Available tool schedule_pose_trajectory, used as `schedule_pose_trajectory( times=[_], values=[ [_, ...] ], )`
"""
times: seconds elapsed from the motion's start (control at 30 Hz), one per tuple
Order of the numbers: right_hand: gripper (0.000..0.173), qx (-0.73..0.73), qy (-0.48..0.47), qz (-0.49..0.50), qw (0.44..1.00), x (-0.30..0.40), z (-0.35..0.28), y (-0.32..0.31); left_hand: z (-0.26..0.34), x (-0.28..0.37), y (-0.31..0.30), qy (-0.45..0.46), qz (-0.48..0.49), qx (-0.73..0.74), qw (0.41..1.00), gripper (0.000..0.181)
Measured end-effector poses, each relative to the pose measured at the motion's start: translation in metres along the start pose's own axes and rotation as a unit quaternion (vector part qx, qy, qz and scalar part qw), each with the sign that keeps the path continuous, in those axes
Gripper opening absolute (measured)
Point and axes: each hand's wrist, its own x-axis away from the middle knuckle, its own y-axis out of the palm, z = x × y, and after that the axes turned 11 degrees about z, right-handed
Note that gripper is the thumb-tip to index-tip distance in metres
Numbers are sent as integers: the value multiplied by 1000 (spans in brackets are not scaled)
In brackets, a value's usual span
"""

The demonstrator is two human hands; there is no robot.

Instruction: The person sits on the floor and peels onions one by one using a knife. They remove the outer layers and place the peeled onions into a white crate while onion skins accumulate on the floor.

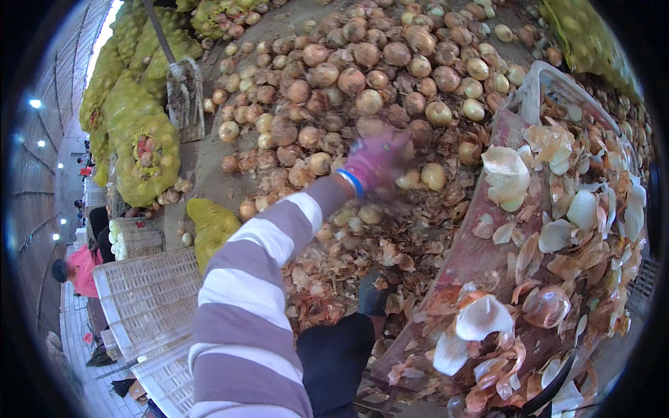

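My left hand (pixel 379 157), in a pink-purple glove with a blue band at the wrist, reaches over a heap of onions (pixel 368 102). It is blurred, and its fingers merge with the onions around it, so whether it grips one cannot be told. Two pale onions (pixel 433 176) lie just below the fingers. Loose brown onion skins (pixel 387 256) cover the ground beneath my striped sleeve. My right hand is out of view. On the right, a reddish board (pixel 470 251) bears many peeled onion layers and papery skins (pixel 504 175).
Yellow mesh sacks of onions (pixel 138 136) stand at upper left beside a dirty shovel (pixel 185 96). White plastic crates (pixel 149 292) sit at lower left, and another crate (pixel 533 86) lies beyond the board. A person in pink (pixel 83 271) is at far left. My dark-clothed leg (pixel 334 360) is below.
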Motion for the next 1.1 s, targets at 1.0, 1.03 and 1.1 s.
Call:
schedule_pose_trajectory(
  times=[1.0, 1.03, 1.1],
  values=[
    [37, -134, -131, -205, 961, 74, -12, 13, 112, 248, -207, -210, 61, 848, 482, 54],
    [35, -114, -133, -225, 958, 77, -16, 9, 122, 250, -211, -226, 47, 857, 461, 54],
    [33, -78, -139, -256, 953, 85, -33, 3, 142, 253, -219, -243, 9, 882, 405, 54]
  ],
)
